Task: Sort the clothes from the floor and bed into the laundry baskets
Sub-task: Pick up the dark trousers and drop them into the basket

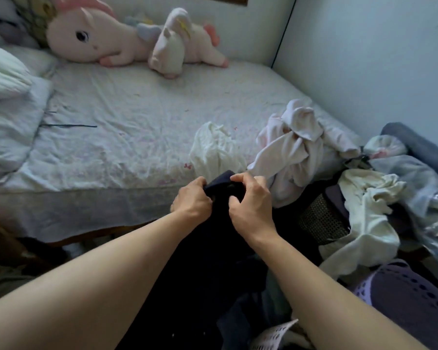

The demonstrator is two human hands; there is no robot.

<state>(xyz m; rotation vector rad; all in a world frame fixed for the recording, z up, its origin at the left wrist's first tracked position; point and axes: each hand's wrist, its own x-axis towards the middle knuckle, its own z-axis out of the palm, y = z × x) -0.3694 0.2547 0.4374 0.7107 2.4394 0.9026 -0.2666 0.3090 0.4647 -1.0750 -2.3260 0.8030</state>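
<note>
A: What do the hands hold?

B: The left hand [191, 197] and right hand [250, 200] both grip the top edge of a dark navy cloth garment [213, 248], which hangs down between the forearms, in front of the bed's near edge.

A: And on the bed?

B: The pale, wrinkled bed sheet [111, 127] carries a crumpled white garment [213, 147] just beyond the hands, and a heap of white and pale pink clothes [299, 145] to its right. A large pink plush unicorn [106, 39] lies along the far wall.

A: To the right?

B: A dark mesh laundry basket [321, 221] with a cream cloth [364, 210] draped over it, and nearer, a lilac perforated plastic basket [402, 291].
</note>
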